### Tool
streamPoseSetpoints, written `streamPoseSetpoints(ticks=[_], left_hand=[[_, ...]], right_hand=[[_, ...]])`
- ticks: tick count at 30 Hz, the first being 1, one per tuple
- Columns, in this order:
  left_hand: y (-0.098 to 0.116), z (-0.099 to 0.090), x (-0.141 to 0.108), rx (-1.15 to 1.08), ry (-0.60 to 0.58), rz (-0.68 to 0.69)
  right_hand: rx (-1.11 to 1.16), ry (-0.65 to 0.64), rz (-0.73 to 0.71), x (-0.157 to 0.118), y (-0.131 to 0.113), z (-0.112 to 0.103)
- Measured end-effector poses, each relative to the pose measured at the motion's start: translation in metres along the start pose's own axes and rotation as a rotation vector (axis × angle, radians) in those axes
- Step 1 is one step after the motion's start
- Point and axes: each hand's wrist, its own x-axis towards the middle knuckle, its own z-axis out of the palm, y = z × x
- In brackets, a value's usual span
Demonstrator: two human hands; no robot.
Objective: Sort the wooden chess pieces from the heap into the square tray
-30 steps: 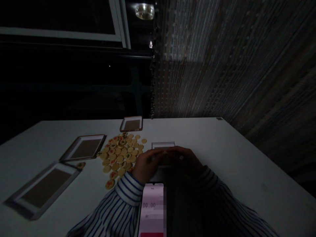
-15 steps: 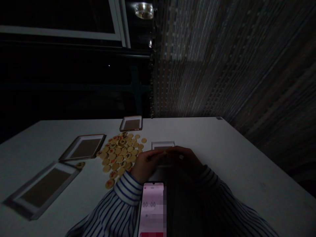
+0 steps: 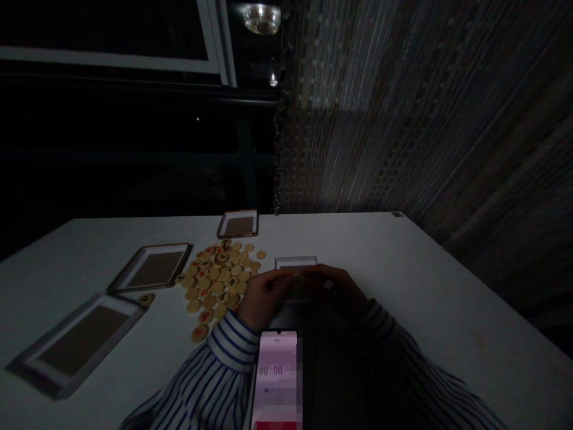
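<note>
My left hand (image 3: 263, 298) and my right hand (image 3: 344, 291) meet at the middle of the table, fingertips closed on one round Chinese chess piece (image 3: 298, 279) between them. The piece's marked face looks toward me, but the mark is too dim to read. Just beyond my fingers lies a shallow open tray (image 3: 295, 260), partly hidden by my hands. Left of my left hand spreads a heap of wooden Chinese chess pieces (image 3: 218, 288), some showing red or black characters and others blank side up.
Shallow trays stand on the white table (image 3: 403, 280): one at the back (image 3: 238, 224), one at left (image 3: 154, 266), one at near left (image 3: 80, 340). A lit phone (image 3: 276, 382) showing 00:00 lies between my forearms. A string curtain (image 3: 358, 119) hangs behind.
The piece in my fingers has turned slightly, so its face shows more. Both hands stay in nearly the same place, and the heap and trays are unmoved.
</note>
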Motion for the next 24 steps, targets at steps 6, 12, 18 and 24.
streamPoseSetpoints(ticks=[6,12,18,24], left_hand=[[-0.002,0.000,0.001,-0.006,0.009,-0.020],[-0.005,0.000,0.001,0.002,0.010,-0.010],[-0.005,0.000,0.000,0.010,-0.022,0.002],[0.000,0.001,-0.001,0.028,-0.007,-0.014]], right_hand=[[-0.039,0.019,0.000,-0.001,0.004,0.000],[-0.087,0.012,-0.086,-0.002,0.006,-0.001],[-0.273,-0.040,-0.182,0.002,-0.012,-0.002],[-0.463,-0.105,-0.174,0.009,-0.021,-0.004]])
